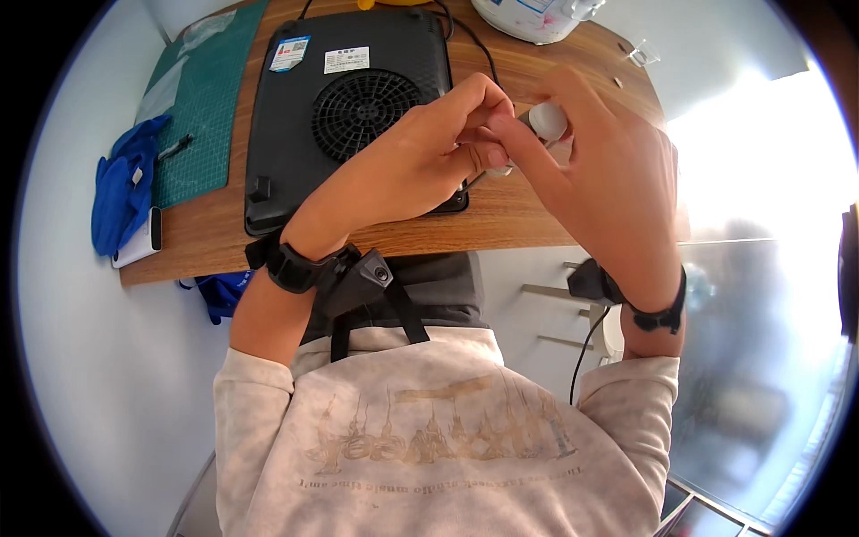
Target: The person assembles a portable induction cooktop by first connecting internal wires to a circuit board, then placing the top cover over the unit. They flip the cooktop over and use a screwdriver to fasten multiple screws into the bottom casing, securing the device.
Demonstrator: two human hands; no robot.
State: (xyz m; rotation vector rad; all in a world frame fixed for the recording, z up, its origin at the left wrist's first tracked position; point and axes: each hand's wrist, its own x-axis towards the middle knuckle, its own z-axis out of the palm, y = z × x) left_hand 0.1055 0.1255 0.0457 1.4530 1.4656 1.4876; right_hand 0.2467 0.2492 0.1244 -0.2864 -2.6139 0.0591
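My two hands meet above the right edge of a black flat appliance (277, 134), which lies with its round fan grille (367, 109) and two stickers facing up. In my right hand (613, 166) is a small cylinder with a whitish rounded end (548, 121) and a dark band; the fingers curl round it. My left hand (429, 157) is closed, thumb and fingers pinched together against the right fingertips. A small pale bit shows under the left fingertips, too covered to name. Both wrists wear black straps with small devices on them.
A green cutting mat (201, 134) lies on the wooden table's left side, with a blue cloth (130, 183) and a white slab-shaped device (139, 240) at the corner. A white tub (528, 20), a clear plastic piece (643, 54) and black cables are at the back.
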